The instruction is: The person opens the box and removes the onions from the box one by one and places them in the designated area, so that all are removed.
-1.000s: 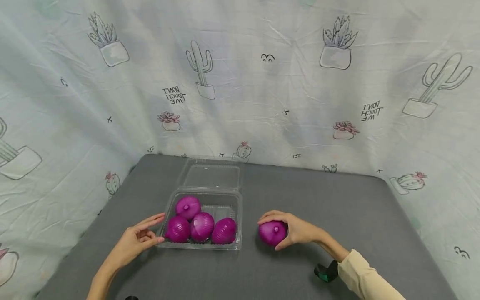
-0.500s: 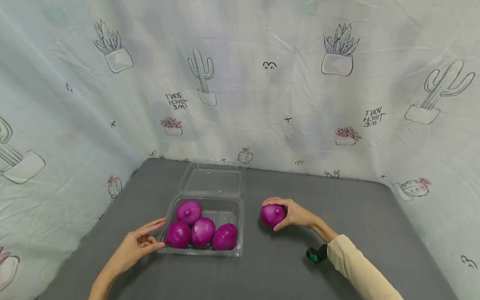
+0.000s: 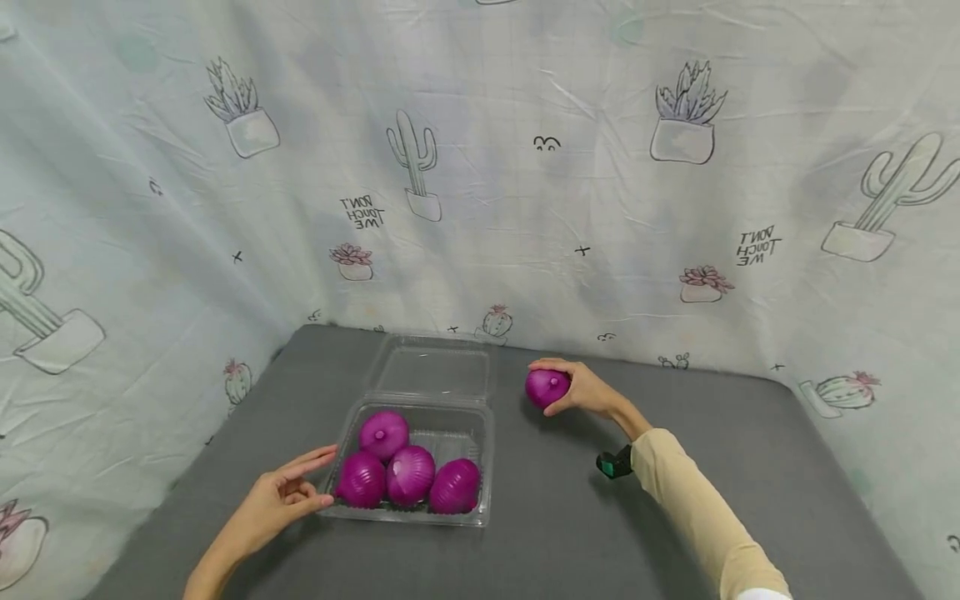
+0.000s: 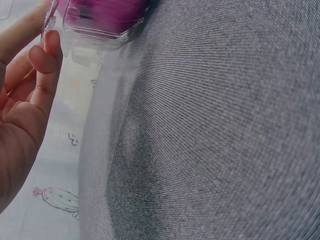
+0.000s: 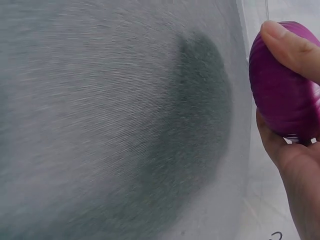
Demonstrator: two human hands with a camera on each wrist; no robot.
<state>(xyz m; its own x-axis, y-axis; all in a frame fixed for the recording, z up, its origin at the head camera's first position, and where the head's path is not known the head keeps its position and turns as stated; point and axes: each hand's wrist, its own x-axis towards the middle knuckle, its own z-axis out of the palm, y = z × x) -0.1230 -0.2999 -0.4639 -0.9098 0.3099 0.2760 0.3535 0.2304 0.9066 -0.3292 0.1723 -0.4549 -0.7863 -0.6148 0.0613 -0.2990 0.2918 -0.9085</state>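
Observation:
A clear plastic container (image 3: 486, 467) stands with its lid (image 3: 432, 372) laid back. Several purple onions (image 3: 410, 476) lie inside it. At its left edge my left hand (image 3: 272, 506) holds the rim with thumb and forefinger, the other fingers bent; in the left wrist view the clear rim (image 4: 48, 22) meets the fingertips of that hand (image 4: 25, 110). My right hand (image 3: 588, 392) grips another purple onion (image 3: 546, 388) to the right of the lid. In the right wrist view, thumb and fingers of that hand (image 5: 305, 175) lie round the onion (image 5: 282, 85).
A grey cloth-covered table (image 3: 555, 533) lies under everything. A black thing with a green patch (image 3: 614, 462) is by the right wrist. White curtains (image 3: 495, 167) with cactus drawings hang behind the table and along its sides.
My right hand has moved away toward the back of the table with the onion in its grip. The left hand keeps its place at the container, and the view has tilted slightly up.

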